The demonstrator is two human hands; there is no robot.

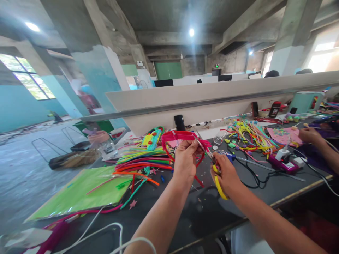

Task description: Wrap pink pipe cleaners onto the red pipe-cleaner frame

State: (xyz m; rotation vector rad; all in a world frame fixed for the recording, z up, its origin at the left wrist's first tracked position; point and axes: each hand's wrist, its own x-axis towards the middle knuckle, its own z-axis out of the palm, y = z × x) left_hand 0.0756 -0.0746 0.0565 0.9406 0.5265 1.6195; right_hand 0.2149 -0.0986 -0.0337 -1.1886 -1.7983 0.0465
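Note:
My left hand (186,158) is closed around a bundle of red and pink pipe cleaners (177,135), bent into a loop that hangs down on both sides. In my right hand (225,174) are scissors with yellow handles (220,187). Their metal blades point up and to the left, against the pipe cleaners beside my left fingertips. Whether the blades are fully closed is hard to tell. Behind and left of my left hand lies a pile of multicoloured pipe cleaners (143,160) on the dark table.
A green sheet (79,190) covers the table's left part. A phone (179,122) leans on the divider (212,95). Right of my hands are more pipe cleaners (251,134), black cables, a purple power strip (283,164) and another person's hand (311,135). White cables cross the lower left.

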